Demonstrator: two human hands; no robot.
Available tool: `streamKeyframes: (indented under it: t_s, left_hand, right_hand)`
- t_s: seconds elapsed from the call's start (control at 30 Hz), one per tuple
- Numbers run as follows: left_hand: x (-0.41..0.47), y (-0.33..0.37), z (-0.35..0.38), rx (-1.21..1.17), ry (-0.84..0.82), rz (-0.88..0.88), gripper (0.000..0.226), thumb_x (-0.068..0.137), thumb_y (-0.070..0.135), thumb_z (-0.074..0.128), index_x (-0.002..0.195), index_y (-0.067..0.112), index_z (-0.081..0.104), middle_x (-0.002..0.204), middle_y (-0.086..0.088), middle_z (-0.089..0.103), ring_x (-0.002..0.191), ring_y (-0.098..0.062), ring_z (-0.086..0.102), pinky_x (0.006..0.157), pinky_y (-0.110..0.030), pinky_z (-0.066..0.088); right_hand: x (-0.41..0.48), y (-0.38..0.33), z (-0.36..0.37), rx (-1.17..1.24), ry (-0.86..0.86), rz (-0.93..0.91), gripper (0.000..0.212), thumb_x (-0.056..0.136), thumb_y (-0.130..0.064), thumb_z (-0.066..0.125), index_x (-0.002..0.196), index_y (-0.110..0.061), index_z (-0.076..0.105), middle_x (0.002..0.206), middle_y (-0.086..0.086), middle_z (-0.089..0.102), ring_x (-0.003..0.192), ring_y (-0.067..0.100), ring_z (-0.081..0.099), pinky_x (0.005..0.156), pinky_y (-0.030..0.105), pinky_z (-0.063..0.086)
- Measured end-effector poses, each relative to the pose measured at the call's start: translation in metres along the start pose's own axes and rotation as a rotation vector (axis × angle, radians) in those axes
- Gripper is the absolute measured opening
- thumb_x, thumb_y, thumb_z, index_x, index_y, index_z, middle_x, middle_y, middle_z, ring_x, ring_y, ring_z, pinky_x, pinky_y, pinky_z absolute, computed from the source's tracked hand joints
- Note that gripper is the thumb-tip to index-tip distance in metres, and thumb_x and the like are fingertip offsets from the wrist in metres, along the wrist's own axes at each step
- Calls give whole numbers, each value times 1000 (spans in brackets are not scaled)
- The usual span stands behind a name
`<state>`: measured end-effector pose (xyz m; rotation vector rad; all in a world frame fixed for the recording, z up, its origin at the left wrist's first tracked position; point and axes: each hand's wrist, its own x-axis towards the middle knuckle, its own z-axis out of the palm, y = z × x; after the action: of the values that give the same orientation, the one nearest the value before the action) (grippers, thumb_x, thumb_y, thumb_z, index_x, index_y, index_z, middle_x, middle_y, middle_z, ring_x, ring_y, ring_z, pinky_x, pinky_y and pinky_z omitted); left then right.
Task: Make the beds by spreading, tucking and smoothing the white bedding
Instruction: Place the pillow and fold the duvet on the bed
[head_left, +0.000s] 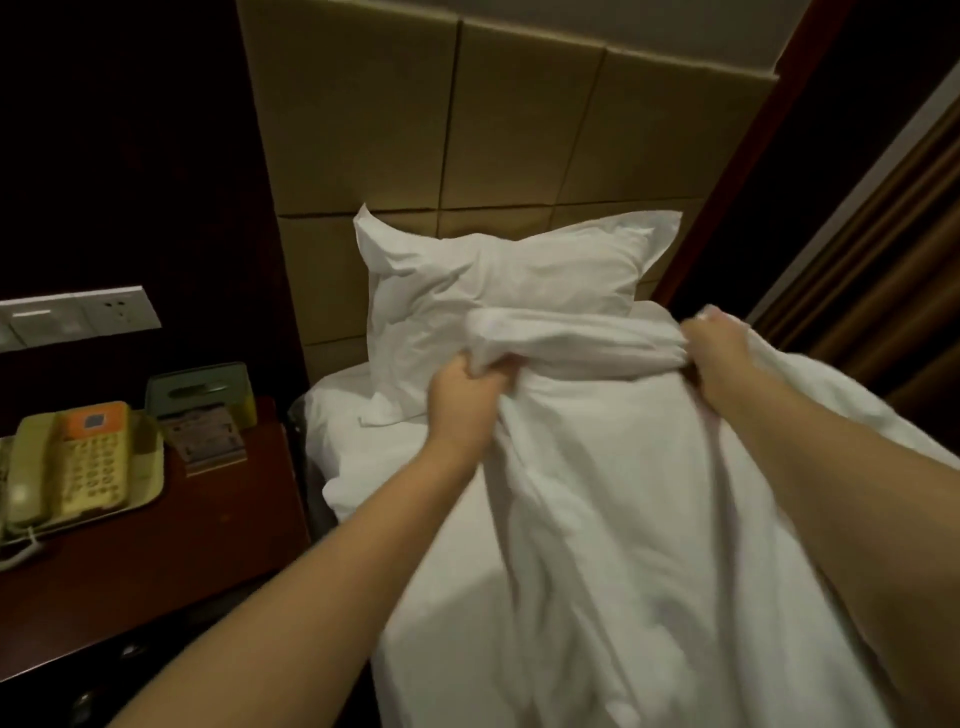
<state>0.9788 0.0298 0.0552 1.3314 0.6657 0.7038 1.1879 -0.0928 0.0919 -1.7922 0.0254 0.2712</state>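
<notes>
grip matters most here: the left hand (462, 397) clamps a bunched fold just below the pillow (493, 280), the white bedding (597, 519) lies rumpled down the middle of the bed, and the right hand (719, 358) curls round the same folded edge. pull both ends level and taut, then lay it flat. fingertips are buried in cloth, the right hand is blurred, and the bed's foot is cut off.

no legible text anywhere, key markings on the cream plastic push-button telephone (78, 467) too blurred to read, its orange label panel (96, 422) showing only a grey square, small printed card (208, 439) by the green tissue box (200, 387) unreadable
</notes>
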Motion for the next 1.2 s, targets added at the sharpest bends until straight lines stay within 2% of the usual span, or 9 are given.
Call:
streamKeyframes:
  t_s: [0.07,0.13,0.2,0.3,0.5,0.97,1.03,1.1,1.2]
  left_hand:
    - [48,-33,-28,162,17,-122,28,91,33,59,114,17,60,110,-4,62,108,-25,58,93,-36,47]
    - [68,-79,-52,330,-83,-343,68,91,41,58,147,17,29,143,-6,42,128,-29,44,104,-37,39]
    - [59,-128,-69,426,-164,-558,89,89,41,61,152,15,4,153,-9,27,135,-31,35,106,-34,33]
    - [29,-179,-78,503,-257,-708,103,83,50,66,152,16,-2,152,-11,30,131,-30,40,107,-32,36]
    - [-27,-185,-44,682,-432,-611,90,91,41,57,152,16,-5,155,-10,24,136,-28,36,101,-29,36]
    - [-296,-206,-12,843,-612,-398,85,91,34,58,152,16,2,157,-10,15,141,-27,26,107,-33,32]
    - [-344,-217,-14,822,-668,-423,82,91,30,58,151,10,6,154,-10,24,138,-25,31,102,-27,33]
    - [-383,-224,-11,785,-704,-455,73,91,27,57,148,8,15,146,-7,35,131,-23,39,95,-20,32]
    - [-422,-236,-7,687,-675,-549,76,90,28,57,149,13,11,145,-7,38,127,-25,43,101,-25,36]
  right_hand:
    - [11,8,47,-47,-146,-57,32,96,-9,45,126,-20,47,116,8,51,91,18,49,74,25,42]
    - [12,42,83,-405,-354,-164,49,97,-17,49,143,-9,35,143,10,41,114,20,45,88,29,40]
    - [10,91,99,-690,-473,-181,63,95,-26,56,148,-7,28,153,10,29,137,24,31,108,30,29]
    - [-17,172,91,-1021,-608,-10,77,94,-39,55,153,-12,14,160,13,7,147,26,8,118,38,12]
    - [-111,244,43,-1205,-677,76,76,95,-44,47,154,-23,3,161,4,0,146,29,14,117,44,18]
    - [-336,337,-154,-1265,-371,-71,61,99,-38,34,153,-29,6,161,-1,5,147,21,6,118,47,4]
    - [-387,372,-181,-1330,-409,-59,71,91,-47,47,152,-27,16,159,-1,13,145,27,19,114,53,15]
    - [-424,402,-210,-1372,-360,-73,94,55,-67,68,136,-23,47,141,-2,45,120,34,55,95,59,41]
    - [-449,447,-241,-1371,-224,-14,124,13,-73,73,123,-22,50,116,8,67,105,37,57,88,55,34]
